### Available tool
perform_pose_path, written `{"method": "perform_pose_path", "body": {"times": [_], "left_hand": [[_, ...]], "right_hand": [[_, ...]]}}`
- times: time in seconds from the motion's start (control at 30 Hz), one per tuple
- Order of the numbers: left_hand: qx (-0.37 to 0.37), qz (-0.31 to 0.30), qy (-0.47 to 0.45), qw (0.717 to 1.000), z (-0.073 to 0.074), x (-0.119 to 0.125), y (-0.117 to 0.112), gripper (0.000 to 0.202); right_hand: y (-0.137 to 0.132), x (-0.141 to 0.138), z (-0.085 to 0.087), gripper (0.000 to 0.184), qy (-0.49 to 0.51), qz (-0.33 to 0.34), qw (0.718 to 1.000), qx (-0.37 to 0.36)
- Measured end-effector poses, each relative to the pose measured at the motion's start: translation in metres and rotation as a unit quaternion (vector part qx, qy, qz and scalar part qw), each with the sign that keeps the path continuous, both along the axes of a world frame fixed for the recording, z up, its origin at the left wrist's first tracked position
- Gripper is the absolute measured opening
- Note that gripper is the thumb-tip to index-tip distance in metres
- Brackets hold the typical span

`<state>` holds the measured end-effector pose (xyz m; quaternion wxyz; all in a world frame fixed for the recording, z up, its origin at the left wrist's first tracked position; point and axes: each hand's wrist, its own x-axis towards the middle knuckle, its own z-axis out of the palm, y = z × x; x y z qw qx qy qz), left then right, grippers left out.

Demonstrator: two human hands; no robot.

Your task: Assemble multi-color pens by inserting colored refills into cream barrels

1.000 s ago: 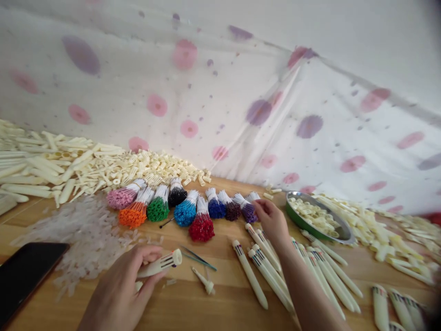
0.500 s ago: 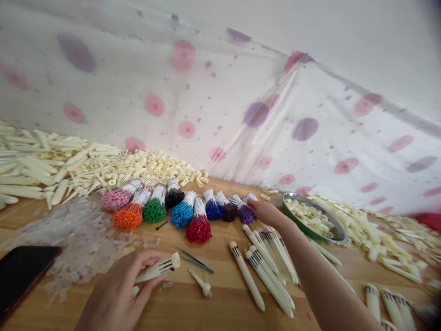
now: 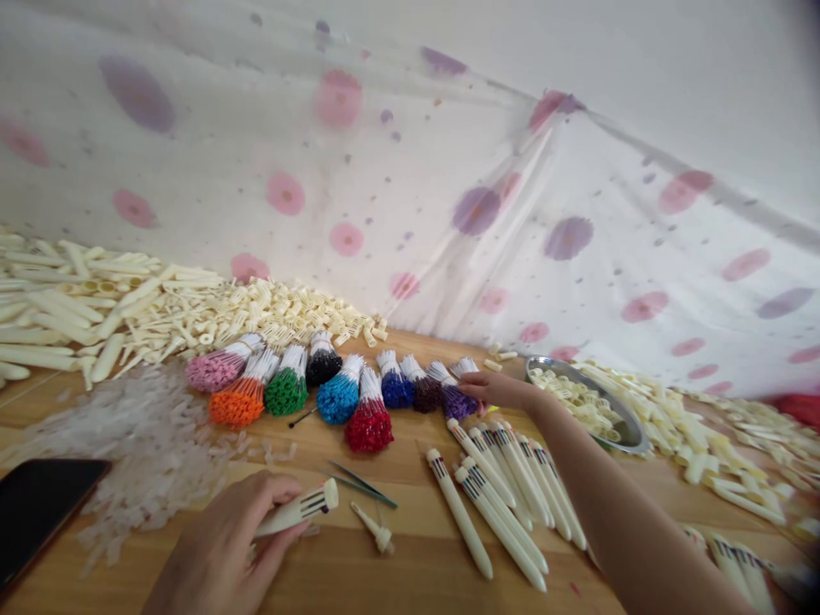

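- Clock readings are taken from whichever thing is named in each note.
- Pen [image 3: 298,510]: held above the surface [image 3: 410,589] by the left hand [image 3: 231,538]; grip pinching its barrel between thumb and fingers. Slotted end pointed to 2 o'clock; dark strips seen in the slots.
- Right hand [image 3: 503,391]: stretched out among the bundles, fingertips overlapping the end bundle [image 3: 465,367], which is partly covered by them. State of this grip cannot be told; pads hidden.
- Purple bundle [image 3: 459,403]: placed at 9 o'clock from the right hand, just beside the fingers.
- Row from there toward 9 o'clock: brown, dark blue, red [image 3: 370,427], light blue, black, green, orange and pink bundles, white stems gathered at the far ends.
- Black rod [image 3: 303,418]: laid loose between green and light blue.
- Tweezers [image 3: 362,487] and a pointed tip [image 3: 371,527]: laid near the pen, at 2 and 3 o'clock.
- Filled pens [image 3: 506,512]: grouped at 6 o'clock from the right hand, coloured marks shown at their upper ends.
- Dish [image 3: 635,434]: set at 3 o'clock from the right hand, loaded with cream parts.
- Clear bits [image 3: 154,436]: strewn at 11 o'clock from the left hand; phone [image 3: 48,521] laid at 9.
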<state>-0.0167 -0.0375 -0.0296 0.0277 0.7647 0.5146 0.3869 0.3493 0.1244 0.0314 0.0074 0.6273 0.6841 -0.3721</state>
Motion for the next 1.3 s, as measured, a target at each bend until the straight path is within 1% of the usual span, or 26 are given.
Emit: {"method": "perform_pose_path", "body": {"times": [0.13, 0.27, 0.43, 0.53, 0.6, 0.63, 0.73, 0.83, 0.93, 1.07, 1.2, 1.3], "left_hand": [[0.017, -0.008, 0.003, 1.000, 0.002, 0.002, 0.001, 0.018], [0.016, -0.010, 0.008, 1.000, 0.002, 0.002, 0.001, 0.018], [0.017, -0.005, -0.005, 1.000, 0.004, 0.004, 0.000, 0.022], [0.012, -0.004, -0.007, 1.000, 0.005, 0.005, -0.001, 0.022], [0.014, -0.005, -0.007, 1.000, 0.006, 0.005, -0.001, 0.021], [0.019, -0.006, -0.006, 1.000, 0.006, 0.004, -0.001, 0.020], [0.043, -0.027, 0.005, 0.999, 0.007, 0.003, -0.001, 0.016], [0.065, -0.057, 0.015, 0.996, 0.009, 0.001, -0.001, 0.014], [0.067, -0.078, 0.014, 0.995, 0.011, 0.000, -0.002, 0.014], [0.059, -0.104, 0.014, 0.993, 0.012, 0.002, -0.004, 0.018], [0.037, -0.129, 0.032, 0.990, 0.012, 0.001, -0.007, 0.021], [0.039, -0.133, 0.036, 0.990, 0.013, 0.001, -0.009, 0.020]], "right_hand": [[-0.004, 0.003, -0.001, 0.018, 0.094, -0.005, 0.996, -0.008], [-0.016, 0.010, -0.004, 0.027, 0.195, -0.021, 0.981, 0.015], [-0.044, 0.022, -0.009, 0.039, 0.299, -0.055, 0.950, 0.078], [-0.069, 0.013, -0.006, 0.038, 0.329, -0.057, 0.937, 0.099], [-0.088, -0.003, 0.000, 0.031, 0.337, -0.036, 0.937, 0.090], [-0.098, -0.014, 0.003, 0.031, 0.343, -0.015, 0.936, 0.081], [-0.123, -0.049, 0.011, 0.027, 0.319, 0.118, 0.940, 0.026], [-0.136, -0.073, 0.013, 0.026, 0.286, 0.182, 0.941, 0.024], [-0.141, -0.082, 0.012, 0.026, 0.288, 0.211, 0.933, 0.035], [-0.141, -0.089, 0.007, 0.022, 0.300, 0.235, 0.924, 0.024], [-0.139, -0.098, 0.005, 0.019, 0.314, 0.235, 0.919, 0.016], [-0.138, -0.100, 0.006, 0.020, 0.323, 0.240, 0.915, 0.020]]}}
